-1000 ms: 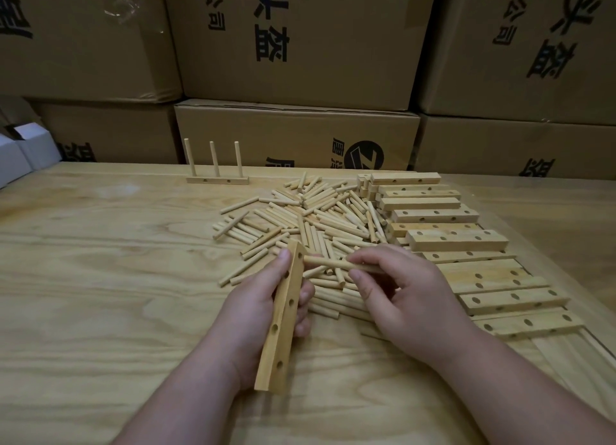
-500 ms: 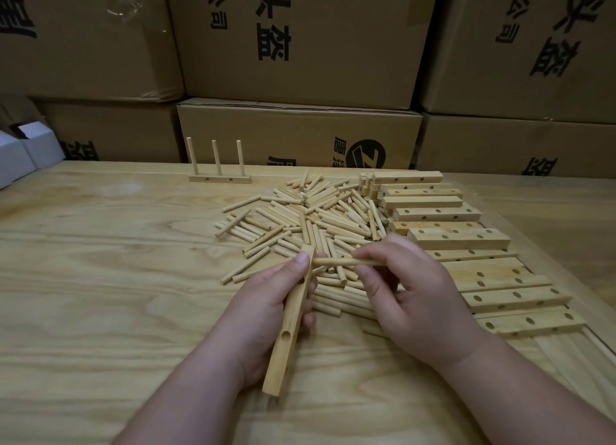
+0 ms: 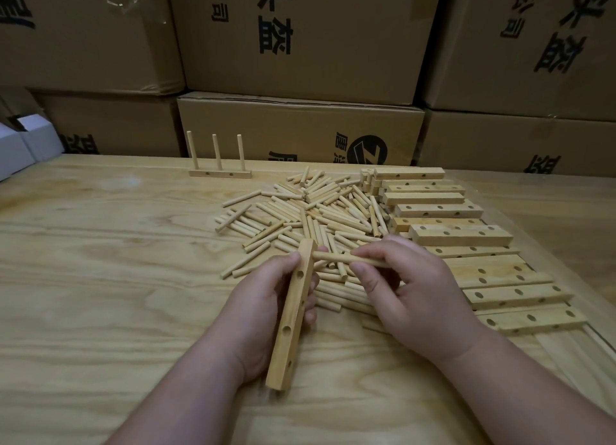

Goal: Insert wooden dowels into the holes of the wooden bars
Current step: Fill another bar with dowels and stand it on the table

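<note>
Dowel (image 3: 346,260) in right hand (image 3: 413,298) meets left-held bar (image 3: 293,314).

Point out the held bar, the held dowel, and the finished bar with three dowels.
held bar (image 3: 293,314), head view, mid face below upper hole
held dowel (image 3: 336,259), head view, bare shaft
finished bar (image 3: 220,174), head view, base strip

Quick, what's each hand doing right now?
Left hand: grips a wooden bar.
Right hand: pinches a dowel, its tip at the bar's top.
</note>
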`<state>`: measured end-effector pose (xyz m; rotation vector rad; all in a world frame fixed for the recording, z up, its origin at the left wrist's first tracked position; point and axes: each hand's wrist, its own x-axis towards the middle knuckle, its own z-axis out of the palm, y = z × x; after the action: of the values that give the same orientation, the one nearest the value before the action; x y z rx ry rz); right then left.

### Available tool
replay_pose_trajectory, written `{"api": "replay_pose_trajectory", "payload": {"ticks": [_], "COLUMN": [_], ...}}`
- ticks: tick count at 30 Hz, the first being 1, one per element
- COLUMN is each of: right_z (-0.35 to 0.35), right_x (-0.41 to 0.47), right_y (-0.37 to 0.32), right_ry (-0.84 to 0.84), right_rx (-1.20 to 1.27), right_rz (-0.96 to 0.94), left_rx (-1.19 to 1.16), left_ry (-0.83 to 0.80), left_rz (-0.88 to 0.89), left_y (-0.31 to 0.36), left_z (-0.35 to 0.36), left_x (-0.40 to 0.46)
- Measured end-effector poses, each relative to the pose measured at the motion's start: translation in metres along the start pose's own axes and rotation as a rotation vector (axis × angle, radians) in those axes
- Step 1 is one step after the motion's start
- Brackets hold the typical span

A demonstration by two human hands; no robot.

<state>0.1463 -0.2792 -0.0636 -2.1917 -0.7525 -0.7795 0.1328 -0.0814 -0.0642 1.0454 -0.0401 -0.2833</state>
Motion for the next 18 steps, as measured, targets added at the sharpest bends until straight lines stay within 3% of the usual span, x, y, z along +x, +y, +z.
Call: {"api": "replay_pose_trajectory", "payload": {"ticks": [10,18], "right_z": [-0.001,0.003], "right_x": [-0.001,0.002], "right_y": [-0.001,-0.006], "right_ry": [-0.02,-0.263], "right_rx": [0.014,-0.062], "right_rz": [0.17,0.201], "left_rx": [-0.174,-0.31], "left_ry": [0.027,0.078], "left_rz": [-0.038,-0.055], "left_y": [0.005,0.011], "left_z": [-0.007,-0.012], "left_x": [0.004,0.005]}}
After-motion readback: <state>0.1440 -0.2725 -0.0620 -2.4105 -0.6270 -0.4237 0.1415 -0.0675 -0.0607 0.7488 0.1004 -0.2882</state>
